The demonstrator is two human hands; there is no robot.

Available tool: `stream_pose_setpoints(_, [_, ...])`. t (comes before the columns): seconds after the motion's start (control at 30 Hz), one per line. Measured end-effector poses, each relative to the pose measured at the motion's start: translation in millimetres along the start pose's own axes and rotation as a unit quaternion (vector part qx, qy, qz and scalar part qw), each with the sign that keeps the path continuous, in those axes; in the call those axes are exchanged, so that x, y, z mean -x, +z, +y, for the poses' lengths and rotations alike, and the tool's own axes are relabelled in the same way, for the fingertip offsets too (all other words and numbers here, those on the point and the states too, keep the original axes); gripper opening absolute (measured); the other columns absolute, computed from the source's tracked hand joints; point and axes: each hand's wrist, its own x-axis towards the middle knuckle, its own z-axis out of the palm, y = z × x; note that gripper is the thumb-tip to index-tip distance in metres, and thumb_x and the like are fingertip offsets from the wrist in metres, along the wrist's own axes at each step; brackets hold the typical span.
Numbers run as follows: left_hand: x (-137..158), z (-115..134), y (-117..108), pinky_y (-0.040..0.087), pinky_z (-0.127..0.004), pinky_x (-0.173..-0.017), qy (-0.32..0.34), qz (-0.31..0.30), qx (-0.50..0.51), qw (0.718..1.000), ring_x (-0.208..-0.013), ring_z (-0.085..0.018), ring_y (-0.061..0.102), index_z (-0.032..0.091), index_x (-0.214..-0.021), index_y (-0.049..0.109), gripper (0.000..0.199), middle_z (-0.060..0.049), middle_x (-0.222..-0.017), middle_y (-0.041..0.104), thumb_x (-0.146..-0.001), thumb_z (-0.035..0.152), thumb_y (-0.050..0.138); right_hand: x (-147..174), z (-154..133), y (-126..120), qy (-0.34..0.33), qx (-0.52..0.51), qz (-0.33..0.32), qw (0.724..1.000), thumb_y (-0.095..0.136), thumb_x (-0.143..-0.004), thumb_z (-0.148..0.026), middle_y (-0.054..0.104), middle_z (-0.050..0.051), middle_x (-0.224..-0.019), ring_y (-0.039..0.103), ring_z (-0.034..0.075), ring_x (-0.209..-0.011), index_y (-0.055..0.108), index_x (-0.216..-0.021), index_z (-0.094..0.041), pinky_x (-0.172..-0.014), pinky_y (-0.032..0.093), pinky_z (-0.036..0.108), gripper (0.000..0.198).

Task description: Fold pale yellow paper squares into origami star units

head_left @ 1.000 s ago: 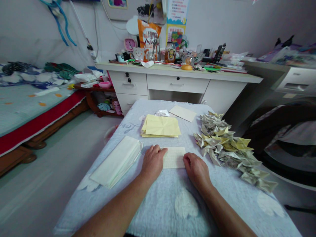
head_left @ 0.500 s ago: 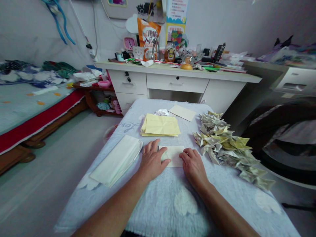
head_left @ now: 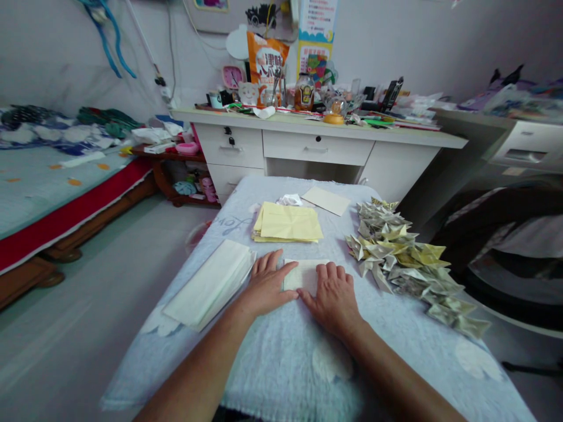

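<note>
A pale rectangular piece of paper [head_left: 303, 275] lies flat on the cloth-covered table between my hands. My left hand [head_left: 267, 284] rests at its left edge, fingers spread and thumb along the paper. My right hand [head_left: 334, 293] lies flat over its right part, hiding that end, with the thumb reaching toward the left thumb. Left of my left hand is a stack of long folded white paper [head_left: 211, 284]. Just beyond the hands sits a stack of yellow paper sheets [head_left: 290, 223] with crease lines.
Many folded paper pieces [head_left: 400, 252] spread along the table's right side. A cream card [head_left: 326, 200] and a crumpled white tissue [head_left: 290, 200] lie at the far end. Behind stands a cluttered white desk [head_left: 316, 146]; a washing machine [head_left: 523, 234] is at right, a bed [head_left: 65, 193] at left.
My right hand has moved left from the paper's right edge and flattened onto it, its thumb now near my left thumb. My left hand has stayed almost in place.
</note>
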Motion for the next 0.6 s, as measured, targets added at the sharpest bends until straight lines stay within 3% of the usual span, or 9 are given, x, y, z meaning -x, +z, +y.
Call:
stream_pose_setpoints(0.13, [0, -3, -4, 0.017, -0.049, -0.112, 0.007, -0.022, 0.004, 1.000, -0.139, -0.031, 0.022, 0.039, -0.137, 0.040, 0.071, -0.006, -0.152, 0.025, -0.072, 0.050, 0.065, 3, 4, 2, -0.001, -0.014, -0.001, 1.000, 0.046, -0.082, -0.066, 0.054, 0.013, -0.103, 0.046, 0.029, -0.095, 0.051, -0.118, -0.016, -0.080, 0.034, 0.040, 0.062])
stream_pose_setpoints(0.33, [0, -6, -4, 0.017, -0.046, -0.112, 0.010, -0.040, 0.016, 0.999, -0.141, -0.031, 0.016, 0.040, -0.139, 0.037, 0.073, -0.006, -0.154, 0.019, -0.072, 0.044, 0.067, 12, 31, 4, 0.022, -0.032, -0.001, 0.999, 0.053, -0.085, -0.049, 0.049, 0.013, -0.121, 0.046, 0.029, -0.102, 0.034, -0.142, -0.025, -0.083, 0.035, 0.041, 0.064])
stream_pose_setpoints(0.6, [-2, -10, -14, 0.014, -0.046, -0.114, 0.015, -0.096, 0.050, 0.994, -0.143, -0.031, 0.010, 0.039, -0.140, 0.035, 0.074, -0.005, -0.155, 0.015, -0.072, 0.033, 0.065, 21, 63, 8, 0.044, -0.027, 0.005, 0.999, 0.051, -0.087, -0.035, 0.047, 0.011, -0.125, 0.046, 0.030, -0.104, 0.026, -0.147, -0.032, -0.088, 0.039, 0.045, 0.066])
